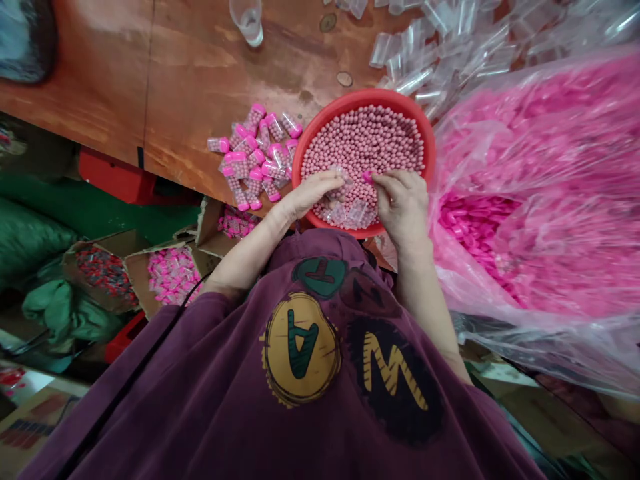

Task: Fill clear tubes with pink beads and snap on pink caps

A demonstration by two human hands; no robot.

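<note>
A red bowl (419, 127) full of small pink beads stands at the near edge of a brown wooden table (200, 73). My left hand (316, 190) is closed round a small clear tube (341, 172) held over the bowl's near side. My right hand (403, 200) pinches a pink cap (368, 177) right beside the tube's end. Several empty clear tubes (350, 213) lie in the bowl below my hands. Left of the bowl lies a pile of filled tubes with pink caps (255, 153).
A large clear plastic bag of pink caps (540, 187) fills the right side. Loose empty clear tubes (440, 47) lie at the table's back right. A clear cup (249, 20) stands at the back. Cardboard boxes of filled tubes (173, 273) sit below the table on the left.
</note>
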